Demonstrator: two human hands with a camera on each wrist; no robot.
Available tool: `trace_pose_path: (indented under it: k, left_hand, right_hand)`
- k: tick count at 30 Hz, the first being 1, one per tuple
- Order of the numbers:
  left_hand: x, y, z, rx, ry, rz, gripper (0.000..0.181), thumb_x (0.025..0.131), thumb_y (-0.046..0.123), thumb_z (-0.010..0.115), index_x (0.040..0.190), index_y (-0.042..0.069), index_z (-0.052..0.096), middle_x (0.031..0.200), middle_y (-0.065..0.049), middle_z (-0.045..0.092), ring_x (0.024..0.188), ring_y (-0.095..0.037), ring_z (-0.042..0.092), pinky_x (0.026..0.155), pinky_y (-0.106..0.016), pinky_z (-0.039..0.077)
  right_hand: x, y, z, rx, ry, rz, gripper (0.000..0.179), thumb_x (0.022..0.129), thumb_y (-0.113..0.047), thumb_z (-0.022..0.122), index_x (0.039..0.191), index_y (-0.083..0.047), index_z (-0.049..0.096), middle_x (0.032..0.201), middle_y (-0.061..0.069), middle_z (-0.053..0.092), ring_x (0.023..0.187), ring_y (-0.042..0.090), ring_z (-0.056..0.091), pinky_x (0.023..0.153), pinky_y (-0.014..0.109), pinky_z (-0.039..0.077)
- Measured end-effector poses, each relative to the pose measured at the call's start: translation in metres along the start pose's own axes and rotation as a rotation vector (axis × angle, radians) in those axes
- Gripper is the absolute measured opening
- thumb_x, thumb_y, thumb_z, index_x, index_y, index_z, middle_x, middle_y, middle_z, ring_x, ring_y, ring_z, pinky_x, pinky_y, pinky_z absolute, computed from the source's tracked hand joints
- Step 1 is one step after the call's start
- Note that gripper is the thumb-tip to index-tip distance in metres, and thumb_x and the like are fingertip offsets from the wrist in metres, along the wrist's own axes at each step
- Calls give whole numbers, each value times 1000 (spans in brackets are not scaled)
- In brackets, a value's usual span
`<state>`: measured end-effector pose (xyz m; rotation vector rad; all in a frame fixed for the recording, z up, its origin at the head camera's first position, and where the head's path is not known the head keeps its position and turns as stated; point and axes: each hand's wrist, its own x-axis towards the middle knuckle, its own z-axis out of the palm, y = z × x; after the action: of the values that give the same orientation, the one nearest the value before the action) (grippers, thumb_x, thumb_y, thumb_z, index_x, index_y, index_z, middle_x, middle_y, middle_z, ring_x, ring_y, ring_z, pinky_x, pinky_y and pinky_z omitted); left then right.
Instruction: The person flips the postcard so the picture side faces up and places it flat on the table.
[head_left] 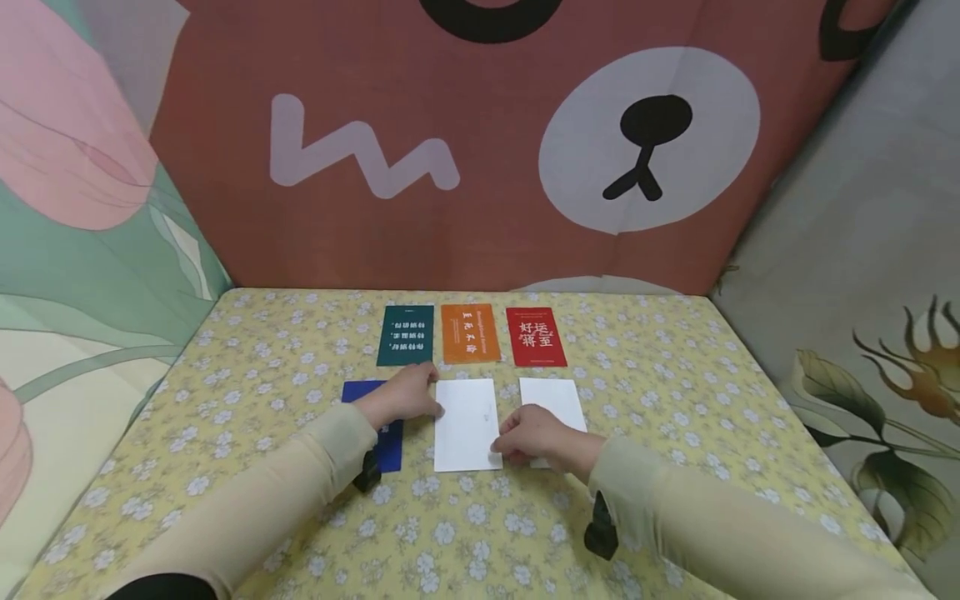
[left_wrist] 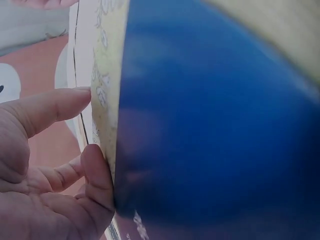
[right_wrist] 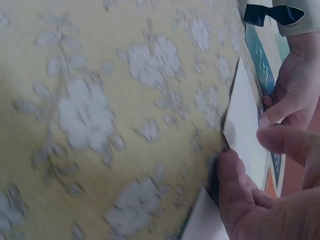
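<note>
A blank white card (head_left: 467,425) lies between the hands on the cloth. My left hand (head_left: 405,392) reaches across a blue card (head_left: 389,450) and has its thumb and fingertips at the white card's left edge. In the left wrist view a gap shows between thumb (left_wrist: 70,104) and fingers, and the blue card (left_wrist: 210,120) fills the right side. My right hand (head_left: 536,433) has its fingertips at the white card's lower right edge. It partly covers a second white card (head_left: 555,396). In the right wrist view its thumb and forefinger stand apart by the card (right_wrist: 245,125).
Behind them a green card (head_left: 406,336), an orange card (head_left: 470,333) and a red card (head_left: 536,337) lie in a row, with printed characters. A yellow floral cloth (head_left: 472,533) covers the table. A printed bear backdrop (head_left: 480,242) stands at the far edge.
</note>
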<state>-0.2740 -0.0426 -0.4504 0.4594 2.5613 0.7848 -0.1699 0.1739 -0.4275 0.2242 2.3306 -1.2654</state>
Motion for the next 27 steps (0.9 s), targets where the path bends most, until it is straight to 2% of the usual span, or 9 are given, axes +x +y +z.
trace_pose_path:
  k: [6, 12, 18, 20, 23, 27]
  left_hand:
    - [1, 0, -1, -5, 13, 18, 57, 86, 14, 84, 135, 1, 58, 126, -18, 59, 102, -27, 55, 95, -44, 49]
    - [-1, -1, 1, -47, 25, 5, 54, 85, 12, 84, 132, 1, 59, 125, -18, 58, 98, -28, 55, 91, -42, 50]
    - [-4, -3, 5, -104, 40, -19, 48, 86, 11, 82, 125, 0, 57, 117, -16, 50, 92, -29, 54, 81, -39, 49]
    - [-4, -5, 6, -163, 47, -16, 42, 89, 9, 78, 123, 0, 55, 110, -15, 50, 87, -26, 52, 74, -36, 47]
    - [-5, -8, 6, -282, 62, 1, 27, 96, 3, 67, 120, -1, 53, 98, -12, 49, 73, -21, 47, 64, -32, 41]
    - [-6, -10, 3, -387, 113, 21, 17, 101, -2, 51, 118, -3, 56, 89, -10, 50, 66, -19, 45, 58, -30, 38]
  right_hand:
    - [3, 2, 2, 35, 51, 25, 13, 89, 0, 74, 100, 2, 68, 92, 10, 65, 75, 18, 64, 68, 30, 56]
    - [7, 8, 6, 59, 87, 25, 14, 88, -1, 73, 100, 0, 66, 91, 9, 65, 74, 19, 63, 66, 29, 55]
    - [6, 13, 11, 148, 90, 8, 16, 87, 2, 68, 102, 1, 65, 91, 10, 65, 71, 18, 63, 63, 30, 56]
    - [5, 14, 12, 191, 85, 5, 17, 87, 3, 67, 104, 1, 64, 92, 11, 64, 72, 19, 64, 64, 31, 58]
    - [3, 16, 13, 245, 80, -4, 18, 88, 6, 65, 106, 3, 63, 93, 13, 63, 74, 20, 64, 65, 33, 60]
    - [2, 17, 14, 297, 89, -31, 18, 91, 7, 63, 110, 5, 62, 94, 14, 61, 75, 20, 64, 67, 33, 61]
